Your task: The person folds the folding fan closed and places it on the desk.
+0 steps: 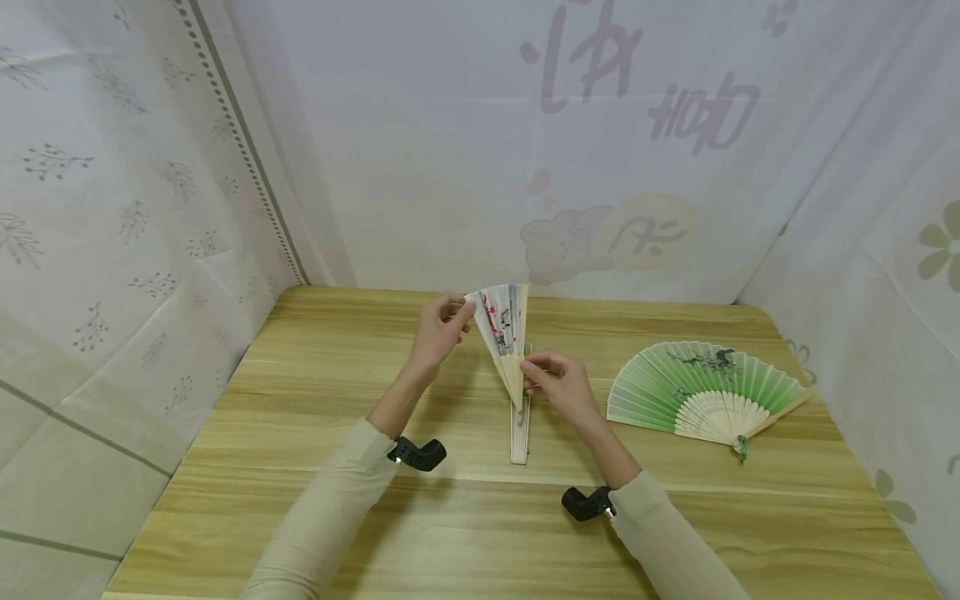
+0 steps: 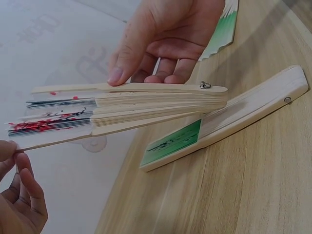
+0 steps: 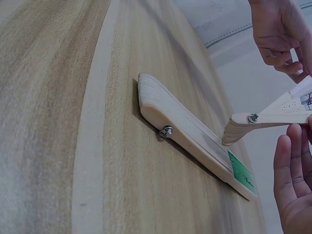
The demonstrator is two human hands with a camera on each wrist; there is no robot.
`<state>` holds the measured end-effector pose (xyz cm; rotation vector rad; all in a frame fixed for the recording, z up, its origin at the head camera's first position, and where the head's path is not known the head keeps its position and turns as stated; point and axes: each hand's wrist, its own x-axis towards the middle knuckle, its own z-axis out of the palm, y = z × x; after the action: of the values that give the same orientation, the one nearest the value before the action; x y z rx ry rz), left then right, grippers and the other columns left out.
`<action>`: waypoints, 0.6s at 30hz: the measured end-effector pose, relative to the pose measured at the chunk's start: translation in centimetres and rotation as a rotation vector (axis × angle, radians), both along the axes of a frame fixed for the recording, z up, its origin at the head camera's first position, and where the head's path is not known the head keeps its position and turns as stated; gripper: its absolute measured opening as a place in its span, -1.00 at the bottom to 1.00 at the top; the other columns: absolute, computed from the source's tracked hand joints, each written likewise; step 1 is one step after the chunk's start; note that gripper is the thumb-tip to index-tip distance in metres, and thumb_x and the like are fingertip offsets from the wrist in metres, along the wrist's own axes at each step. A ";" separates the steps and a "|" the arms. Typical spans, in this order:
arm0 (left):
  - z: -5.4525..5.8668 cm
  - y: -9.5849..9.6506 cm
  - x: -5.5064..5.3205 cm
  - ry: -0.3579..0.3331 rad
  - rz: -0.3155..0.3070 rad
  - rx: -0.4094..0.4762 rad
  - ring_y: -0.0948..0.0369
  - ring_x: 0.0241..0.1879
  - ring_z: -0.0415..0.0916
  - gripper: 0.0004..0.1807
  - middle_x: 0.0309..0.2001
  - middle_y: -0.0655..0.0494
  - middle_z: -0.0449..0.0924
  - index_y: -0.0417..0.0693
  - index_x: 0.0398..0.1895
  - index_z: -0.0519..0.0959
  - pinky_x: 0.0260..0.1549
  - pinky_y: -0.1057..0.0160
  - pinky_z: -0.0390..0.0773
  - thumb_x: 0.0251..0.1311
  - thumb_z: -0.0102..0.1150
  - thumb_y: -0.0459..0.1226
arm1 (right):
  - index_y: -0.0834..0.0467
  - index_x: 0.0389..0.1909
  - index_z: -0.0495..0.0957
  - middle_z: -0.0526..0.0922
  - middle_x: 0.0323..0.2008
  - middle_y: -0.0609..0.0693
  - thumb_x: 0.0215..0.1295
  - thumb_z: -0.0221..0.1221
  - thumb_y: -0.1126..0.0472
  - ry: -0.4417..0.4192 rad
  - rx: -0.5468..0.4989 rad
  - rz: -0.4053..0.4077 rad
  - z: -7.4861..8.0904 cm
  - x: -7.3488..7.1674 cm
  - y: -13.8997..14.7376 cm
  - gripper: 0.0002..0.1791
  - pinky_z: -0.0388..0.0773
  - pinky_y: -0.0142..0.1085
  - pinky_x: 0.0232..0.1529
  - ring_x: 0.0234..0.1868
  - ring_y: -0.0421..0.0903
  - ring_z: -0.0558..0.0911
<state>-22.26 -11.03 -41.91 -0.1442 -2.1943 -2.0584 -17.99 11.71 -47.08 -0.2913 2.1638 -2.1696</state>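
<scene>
A partly spread folding fan (image 1: 504,323), white with red blossoms and dark marks, is held in the air between both hands. My left hand (image 1: 438,333) pinches the outer tip of its left edge. Around the middle of the right guard stick, my right hand (image 1: 564,385) pinches the fan between thumb and fingers. The left wrist view shows the pleats (image 2: 58,114) bunched between two pale guard sticks, and a metal ring (image 2: 205,85) at the pivot. Beneath it on the table lies a closed folding fan (image 3: 185,131) with pale ribs and a green leaf (image 2: 173,146).
A green folding fan (image 1: 645,392) lies spread on the wooden table (image 1: 300,400) at the right, with a green tassel (image 1: 742,448) at its pivot. Printed cloth (image 1: 405,167) hangs behind the table and along both sides. Each wrist wears a black camera mount (image 1: 423,455).
</scene>
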 end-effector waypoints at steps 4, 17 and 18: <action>0.1 0.2 0.0 0.000 0.001 -0.005 0.00 -0.37 0.52 -0.84 -0.29 -0.10 0.61 -0.26 -0.13 0.61 -0.47 0.26 0.51 0.44 0.22 -0.29 | 0.46 -0.09 0.63 0.67 -0.25 0.27 0.38 0.30 0.35 -0.004 -0.004 0.009 0.0 0.0 -0.1 -0.77 0.71 -0.11 -0.24 -0.36 -0.03 0.69; 0.3 0.5 0.0 0.023 -0.032 -0.007 -0.18 -0.27 0.52 -0.83 -0.14 -0.40 0.57 -0.28 -0.10 0.58 -0.47 0.31 0.47 0.47 0.17 -0.30 | 0.44 0.07 0.60 0.67 -0.14 0.18 0.41 0.27 0.34 -0.065 0.035 0.023 0.0 -0.1 -0.4 -0.69 0.70 -0.16 -0.19 -0.31 -0.07 0.67; 0.2 0.5 0.0 0.025 -0.034 -0.007 -0.13 -0.29 0.53 -0.83 -0.14 -0.40 0.57 -0.28 -0.10 0.58 -0.47 0.30 0.47 0.47 0.17 -0.30 | 0.44 0.08 0.60 0.67 -0.14 0.18 0.42 0.27 0.34 -0.065 0.042 0.025 0.0 -0.1 -0.4 -0.69 0.70 -0.17 -0.20 -0.31 -0.08 0.67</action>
<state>-22.23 -10.52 -41.66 -0.2086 -2.1998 -2.0544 -18.05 11.28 -47.09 -0.2409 2.1565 -2.0871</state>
